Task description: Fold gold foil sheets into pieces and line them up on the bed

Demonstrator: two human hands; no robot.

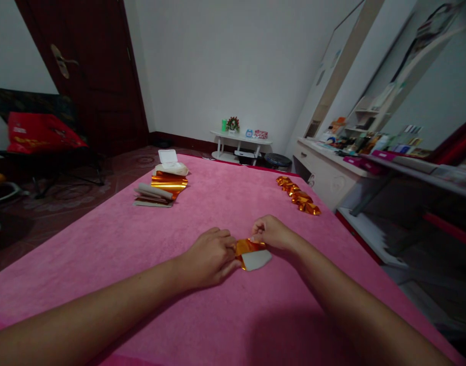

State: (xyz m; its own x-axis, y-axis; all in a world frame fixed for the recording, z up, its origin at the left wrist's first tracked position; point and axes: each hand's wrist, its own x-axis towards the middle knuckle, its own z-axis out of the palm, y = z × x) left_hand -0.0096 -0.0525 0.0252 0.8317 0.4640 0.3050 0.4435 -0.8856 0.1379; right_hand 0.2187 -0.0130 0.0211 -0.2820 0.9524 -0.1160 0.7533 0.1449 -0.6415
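Gold-orange foil sheet [252, 254], head view: glossy and metallic on its face, matt white on the turned-up underside, partly folded. It lies on the pink terry-textured cloth [172, 300] just ahead of you, between your two hands.

Your left hand [210, 256] rests knuckles-up on the cloth. Its fingers are curled close together, and their tips pinch the sheet's left edge. Your right hand [271, 233] has its fingers bent inward, closed on the upper right edge of the same sheet.

One container shows: a small shallow white box [168, 156] at the far left of the cloth, sitting on a soft cream-coloured bundle [174, 169]. Whether anything lies in the box cannot be told.

Touching the bundle on the near side is a flat stack of shiny gold-orange foil [169, 184]. Just beside that stack lie dull grey-brown paper sheets [153, 195], slightly curled.

At the far right of the cloth, well apart from your hands, a row of small folded gold-orange foil pieces [298, 196] runs one after another towards the far edge.

Beyond the cloth stand a low white oval table [240, 138] bearing a small potted plant [233, 123], a dark wooden door [88, 76], and a white dressing table [328, 170] crowded with blurred bottles.
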